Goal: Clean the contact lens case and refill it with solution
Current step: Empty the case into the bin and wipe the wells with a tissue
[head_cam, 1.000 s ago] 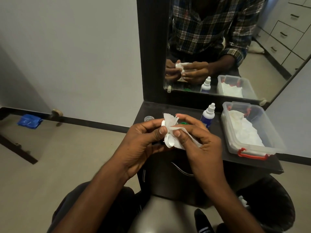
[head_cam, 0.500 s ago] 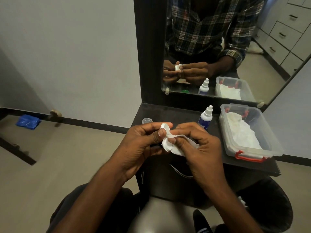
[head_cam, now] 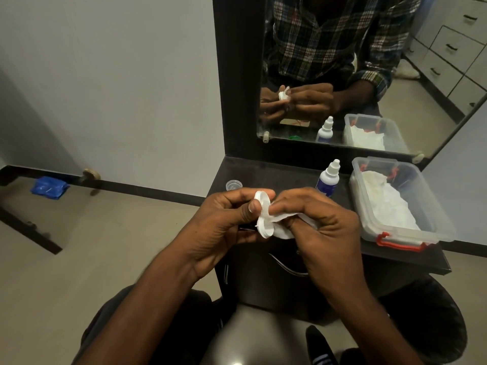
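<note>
Head view | left hand (head_cam: 216, 222) gripping white plastic lens case (head_cam: 263, 216) | right hand (head_cam: 320, 222) pinching white tissue (head_cam: 283, 227), wiping it | cleaning ongoing, refill from white dropper bottle (head_cam: 328, 179) pending

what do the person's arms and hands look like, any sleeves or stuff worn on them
Both forearms are bare from wrist to elbow in the head view. The left hand and right hand carry no gloves, rings, watch or bands that show. Fingernails are short. Only the mirror shows clothing: a dark plaid shirt sleeve with its cuff pushed up above the wrist.
</note>
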